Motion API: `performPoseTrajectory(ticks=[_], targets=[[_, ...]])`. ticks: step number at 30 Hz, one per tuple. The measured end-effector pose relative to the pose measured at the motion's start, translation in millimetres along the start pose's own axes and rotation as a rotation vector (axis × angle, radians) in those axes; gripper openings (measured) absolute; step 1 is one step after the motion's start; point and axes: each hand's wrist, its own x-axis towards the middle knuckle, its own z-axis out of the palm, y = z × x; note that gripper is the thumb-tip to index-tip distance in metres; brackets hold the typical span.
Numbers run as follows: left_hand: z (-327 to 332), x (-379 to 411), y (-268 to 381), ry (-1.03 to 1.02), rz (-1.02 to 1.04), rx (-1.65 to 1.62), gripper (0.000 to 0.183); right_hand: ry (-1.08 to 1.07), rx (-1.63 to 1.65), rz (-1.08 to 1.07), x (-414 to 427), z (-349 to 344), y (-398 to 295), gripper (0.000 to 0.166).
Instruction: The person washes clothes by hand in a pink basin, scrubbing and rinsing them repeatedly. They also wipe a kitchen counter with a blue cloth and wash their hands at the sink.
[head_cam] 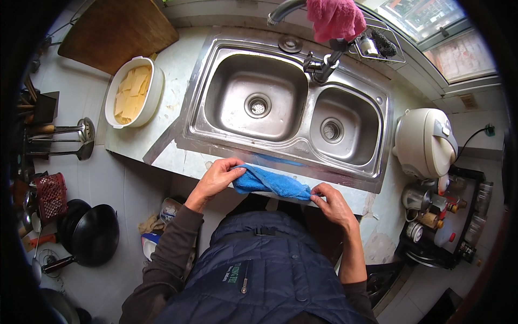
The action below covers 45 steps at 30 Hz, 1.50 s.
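Note:
A blue terry cloth (pixel 269 182), folded lengthwise, stretches between my two hands at the front edge of the counter. My left hand (pixel 218 176) pinches its left end between thumb and fingers. The right end is pinched by my right hand (pixel 332 202). Just beyond the cloth lies a steel double-bowl sink (pixel 259 143), whose large left bowl and smaller right bowl both show their drain strainers. A chrome faucet (pixel 327 69) rises behind the divider, with a pink towel (pixel 334 18) draped over its spout.
A white tub (pixel 156 97) of pale yellow sheets stands left of the sink, near a wooden board (pixel 117 34). To the right are a rice cooker (pixel 421 141) and a rack of bottles (pixel 457 218). Ladles (pixel 85 139) and a black wok (pixel 97 235) hang at the left wall.

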Motion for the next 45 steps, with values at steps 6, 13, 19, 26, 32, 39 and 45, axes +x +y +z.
performPoseTrajectory(ticks=[6,13,19,26,32,39,45], targets=[[-4.7,7.5,-10.5,0.043,0.049,0.064,0.018,0.007,0.075,0.154,2.6,1.4,-6.2,0.013],[6.6,36.7,48.1,0.127,0.195,-0.017,0.020,0.334,0.110,0.085,26.1,-16.9,-16.6,0.009],[3.7,27.5,28.4,0.190,0.161,0.036,0.024,0.324,0.081,-0.026,18.2,-15.4,-14.7,0.011],[16.1,18.0,-53.3,0.469,0.374,0.848,0.017,0.103,-0.282,-0.033,0.0,37.7,13.0,0.014],[17.4,14.8,-44.0,0.601,0.422,0.849,0.021,0.159,-0.163,-0.098,54.9,46.6,-2.3,0.009],[4.5,-2.0,-50.1,0.656,0.409,0.682,0.013,0.133,-0.285,-0.365,165.1,61.9,-9.0,0.009],[-3.2,-24.9,-68.6,0.776,0.287,0.575,0.009,-0.021,-0.369,-0.487,219.5,76.8,-15.0,0.012]])
